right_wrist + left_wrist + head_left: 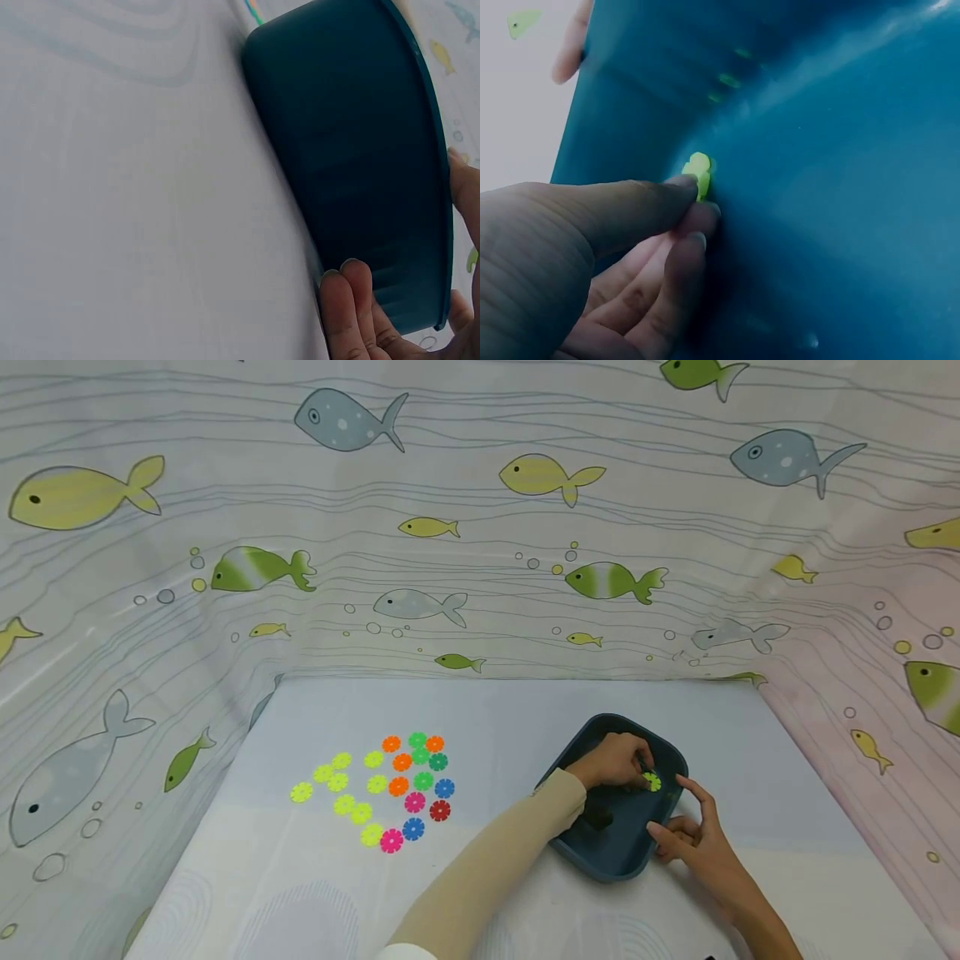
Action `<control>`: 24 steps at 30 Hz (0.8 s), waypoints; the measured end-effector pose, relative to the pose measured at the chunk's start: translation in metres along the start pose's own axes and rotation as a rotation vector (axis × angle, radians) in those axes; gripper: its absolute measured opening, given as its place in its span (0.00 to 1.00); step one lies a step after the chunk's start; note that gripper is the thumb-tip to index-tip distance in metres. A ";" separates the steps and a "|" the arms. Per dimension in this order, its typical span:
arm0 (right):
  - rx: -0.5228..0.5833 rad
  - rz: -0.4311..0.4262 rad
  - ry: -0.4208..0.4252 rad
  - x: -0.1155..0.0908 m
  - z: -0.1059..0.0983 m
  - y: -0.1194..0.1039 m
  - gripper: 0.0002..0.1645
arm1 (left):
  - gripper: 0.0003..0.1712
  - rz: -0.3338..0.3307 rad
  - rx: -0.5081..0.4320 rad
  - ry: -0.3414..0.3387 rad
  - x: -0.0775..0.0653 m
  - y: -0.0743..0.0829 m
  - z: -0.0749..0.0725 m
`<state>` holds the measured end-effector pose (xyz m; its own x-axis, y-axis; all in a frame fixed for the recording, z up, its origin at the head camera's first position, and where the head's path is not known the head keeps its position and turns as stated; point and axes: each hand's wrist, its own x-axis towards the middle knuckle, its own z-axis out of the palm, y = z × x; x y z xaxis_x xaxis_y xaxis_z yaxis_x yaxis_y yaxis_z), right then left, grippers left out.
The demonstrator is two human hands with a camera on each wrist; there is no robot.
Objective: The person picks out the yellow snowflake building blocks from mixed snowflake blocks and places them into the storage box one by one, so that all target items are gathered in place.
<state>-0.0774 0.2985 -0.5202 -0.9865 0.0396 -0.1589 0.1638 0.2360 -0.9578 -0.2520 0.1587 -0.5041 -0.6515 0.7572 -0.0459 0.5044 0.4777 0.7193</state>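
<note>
A dark blue plastic tub (612, 865) stands on the right part of the table. My left hand (617, 758) reaches down inside it and pinches a yellow-green flower-shaped disc (698, 166) between thumb and fingertips, close to the tub's inner wall. The disc (652, 782) shows beside the fingers in the head view. At the tub's right side, my right hand (693, 839) holds it, thumb and index finger at the rim. In the right wrist view, other fingers (341, 311) of that hand press low on the outer wall.
Left of the tub, several flower-shaped discs lie loosely spread on the white table: yellow-green (302, 792), orange (398, 786), green (423, 781), pink (392, 841), blue (445, 788) and a red one (440, 811). A fish-patterned curtain (480, 560) surrounds the table's back and sides.
</note>
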 end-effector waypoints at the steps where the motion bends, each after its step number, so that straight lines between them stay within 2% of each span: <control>1: -0.003 0.000 0.000 0.000 0.000 0.000 0.53 | 0.15 0.009 0.014 0.002 0.000 0.000 -0.001; 5: -0.014 0.004 -0.001 0.001 0.000 -0.001 0.53 | 0.14 0.025 0.047 0.013 -0.001 0.000 -0.004; 10: -0.023 0.012 -0.003 0.002 -0.002 -0.001 0.53 | 0.12 0.045 0.010 0.015 -0.008 0.002 -0.015; 15: -0.024 0.029 -0.004 0.004 0.001 0.002 0.53 | 0.11 0.097 -0.001 0.020 -0.021 0.003 -0.033; 20: -0.021 0.048 -0.017 0.003 0.004 0.002 0.54 | 0.12 0.152 0.008 -0.003 -0.034 0.004 -0.048; 24: -0.036 0.035 -0.007 0.002 0.001 0.000 0.52 | 0.13 0.200 -0.035 -0.009 -0.044 0.006 -0.058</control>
<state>-0.0790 0.2979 -0.5211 -0.9802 0.0415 -0.1938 0.1978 0.2695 -0.9425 -0.2532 0.1030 -0.4573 -0.5347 0.8398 0.0942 0.6032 0.3012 0.7385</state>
